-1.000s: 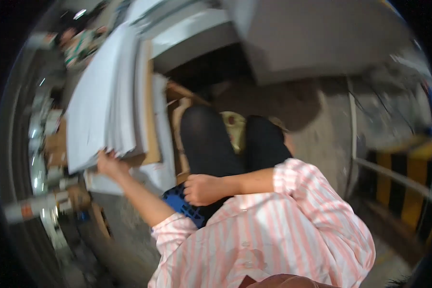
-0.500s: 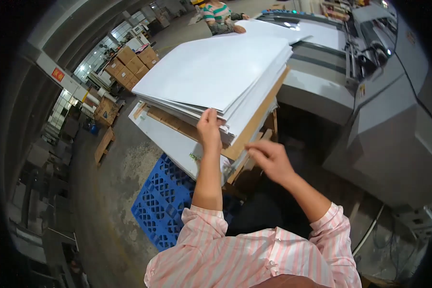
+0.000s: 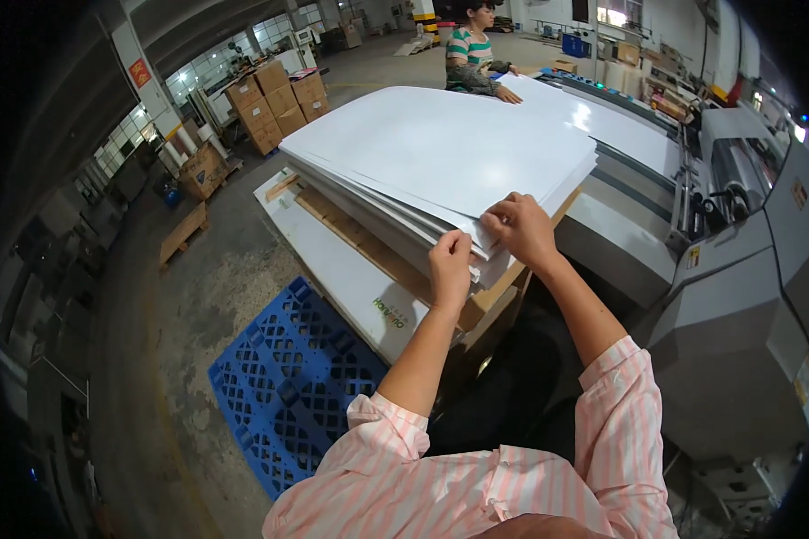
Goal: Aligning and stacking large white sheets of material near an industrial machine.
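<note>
- White sheets (image 3: 422, 144) lie stacked on a brown board (image 3: 355, 232), which probably keeps the pile level
- Right hand (image 3: 520, 231) seems to pinch the top one's near corner, where an edge is easiest caught
- Left hand (image 3: 452, 268), fingers curled together beside the fanned edges, perhaps steadies them; whether it grips any, I cannot tell

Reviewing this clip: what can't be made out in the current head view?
All in the head view:
- Left hand: its curled fingers hide whether it pinches any sheets.
- Right hand: its own back and fingers hide whether it grips the corner.
- Blue pallet: near part covered by the shirt.
- Co-worker: legs hidden behind the sheets.
- Machine: right side cut off by the dark lens rim.
</note>
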A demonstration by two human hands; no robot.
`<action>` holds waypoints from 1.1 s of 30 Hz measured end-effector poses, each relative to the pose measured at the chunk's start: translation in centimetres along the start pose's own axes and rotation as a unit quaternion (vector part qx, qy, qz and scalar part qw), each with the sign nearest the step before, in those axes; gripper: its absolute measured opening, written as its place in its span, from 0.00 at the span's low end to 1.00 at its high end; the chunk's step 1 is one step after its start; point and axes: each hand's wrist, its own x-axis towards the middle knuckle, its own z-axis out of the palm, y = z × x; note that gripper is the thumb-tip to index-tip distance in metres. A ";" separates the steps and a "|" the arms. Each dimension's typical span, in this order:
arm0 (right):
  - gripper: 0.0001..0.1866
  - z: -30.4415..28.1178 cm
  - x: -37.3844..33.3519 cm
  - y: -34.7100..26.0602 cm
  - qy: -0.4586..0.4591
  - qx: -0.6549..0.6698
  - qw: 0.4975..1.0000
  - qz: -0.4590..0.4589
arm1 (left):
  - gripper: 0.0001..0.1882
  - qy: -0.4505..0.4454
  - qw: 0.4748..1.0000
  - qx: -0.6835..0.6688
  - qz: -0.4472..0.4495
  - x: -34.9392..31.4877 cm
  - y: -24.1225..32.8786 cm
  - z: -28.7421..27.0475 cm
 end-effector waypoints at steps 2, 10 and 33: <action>0.08 0.4 -0.1 0.3 0.069 -0.038 0.995 -0.061 | 0.09 -0.008 0.999 0.033 0.001 -0.1 -0.1 -0.3; 0.05 -0.5 0.1 -0.8 -0.017 -0.076 0.993 -0.084 | 0.18 -0.018 0.995 -0.098 0.015 -0.2 -0.2 -0.1; 0.14 -2.0 1.8 -1.4 -0.172 0.092 0.975 0.106 | 0.23 0.004 0.986 -0.167 -0.004 0.0 -0.2 -0.1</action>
